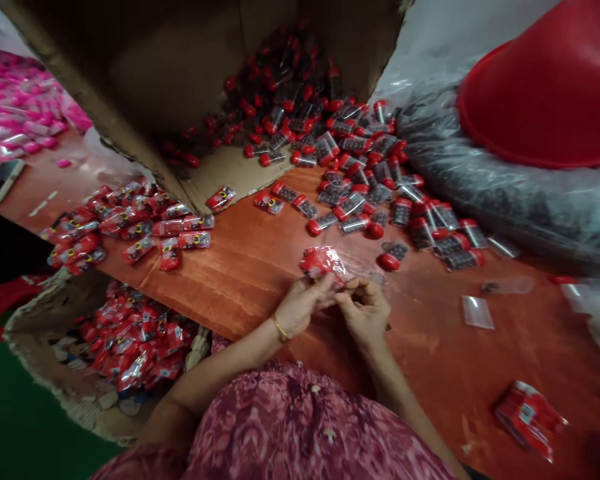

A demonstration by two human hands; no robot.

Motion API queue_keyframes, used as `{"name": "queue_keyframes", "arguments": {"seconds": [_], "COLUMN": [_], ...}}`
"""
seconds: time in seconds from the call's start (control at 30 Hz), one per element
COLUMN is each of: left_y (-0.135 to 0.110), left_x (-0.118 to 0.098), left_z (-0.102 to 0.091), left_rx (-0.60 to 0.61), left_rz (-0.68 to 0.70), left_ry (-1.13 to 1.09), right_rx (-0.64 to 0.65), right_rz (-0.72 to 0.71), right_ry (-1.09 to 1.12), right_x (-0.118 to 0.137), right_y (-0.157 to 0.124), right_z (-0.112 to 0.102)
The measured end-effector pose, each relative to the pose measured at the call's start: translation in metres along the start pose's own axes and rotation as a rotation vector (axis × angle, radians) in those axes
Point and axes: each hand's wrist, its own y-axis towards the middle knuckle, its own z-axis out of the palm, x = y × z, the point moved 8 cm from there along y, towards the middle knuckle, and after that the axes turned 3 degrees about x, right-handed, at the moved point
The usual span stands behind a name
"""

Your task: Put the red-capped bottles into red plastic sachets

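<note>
Over the middle of the table, my left hand [304, 305], with a gold bracelet at the wrist, is closed on the lower edge of a small red printed plastic packet [323, 259]. My right hand [367, 312] is pinched shut close beside the left fingertips. What sits between its fingers is hidden; it may be the packet's edge. Beyond the hands lie many small clear tubes with red caps and dark contents, one of them a tube [393, 256] near my right hand. Filled red packets [139, 250] form a pile to the left.
An open cardboard box [130, 87] spills capped tubes onto the wooden table [240, 267]. Below the table's left edge, a carton [35, 340] holds red packets. A phone [3, 181], pink items [20, 113], a red tub [545, 100] and a loose packet [529, 417] lie around.
</note>
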Motion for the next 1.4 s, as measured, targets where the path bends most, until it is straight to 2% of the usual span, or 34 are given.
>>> {"name": "queue_keyframes", "arguments": {"seconds": [0.07, 0.13, 0.27, 0.33, 0.37, 0.43, 0.53, 0.57, 0.6, 0.67, 0.73, 0.8, 0.87, 0.97, 1.07, 1.17, 1.27, 1.33, 1.4], "left_y": [-0.003, -0.007, -0.031, -0.042, -0.046, -0.045, -0.031, -0.025, -0.018, -0.004, 0.011, 0.029, 0.041, 0.047, 0.045, 0.037, 0.023, 0.012, 0.003], "left_x": [-0.022, -0.057, -0.128, -0.149, -0.154, -0.145, -0.1, -0.091, -0.088, -0.083, -0.073, -0.065, -0.062, -0.061, -0.06, -0.065, -0.069, -0.069, -0.068], "left_z": [-0.028, -0.066, -0.146, -0.157, -0.155, -0.139, -0.101, -0.087, -0.069, -0.027, 0.002, 0.009, 0.004, -0.002, -0.003, -0.001, 0.006, 0.013, 0.018], "left_rx": [-0.105, -0.256, -0.64, -0.626, -0.58, -0.48, -0.421, -0.413, -0.382, -0.251, -0.134, -0.086, -0.098, -0.153, -0.2, -0.264, -0.268, -0.214, -0.167], "left_rz": [0.025, 0.133, 0.424, 0.504, 0.527, 0.454, 0.238, 0.272, 0.363, 0.578, 0.692, 0.664, 0.599, 0.591, 0.622, 0.652, 0.689, 0.725, 0.743], "left_ry": [-0.07, -0.147, -0.349, -0.414, -0.415, -0.352, -0.01, 0.193, 0.429, 0.927, 1.367, 1.683, 1.846, 1.887, 1.831, 1.691, 1.522, 1.431, 1.318], "right_rx": [0.038, -0.006, -0.155, -0.158, -0.138, -0.053, 0.064, 0.076, 0.076, 0.065, 0.037, 0.001, -0.033, -0.073, -0.12, -0.113, -0.022, 0.044, 0.072], "right_rz": [-0.057, -0.056, 0.115, 0.162, 0.162, 0.13, 0.046, 0.016, -0.013, -0.071, -0.136, -0.198, -0.238, -0.27, -0.305, -0.285, -0.102, 0.06, 0.14], "right_ry": [-0.154, -0.365, -0.804, -0.995, -1.082, -1.215, -1.281, -1.279, -1.271, -1.237, -1.19, -1.147, -1.115, -1.071, -0.998, -0.79, -0.403, -0.135, 0.039], "right_x": [0.003, 0.003, -0.003, -0.006, -0.007, -0.011, -0.018, -0.018, -0.018, -0.018, -0.017, -0.017, -0.018, -0.015, 0.0, 0.015, 0.013, 0.005, 0.002], "right_y": [0.001, 0.004, 0.024, 0.04, 0.049, 0.063, 0.065, 0.061, 0.055, 0.04, 0.026, 0.017, 0.013, 0.014, 0.012, 0.009, 0.012, 0.016, 0.019], "right_z": [-0.004, -0.02, -0.064, -0.075, -0.075, -0.069, -0.054, -0.051, -0.05, -0.048, -0.049, -0.05, -0.052, -0.052, -0.048, -0.038, -0.019, -0.002, 0.01]}}
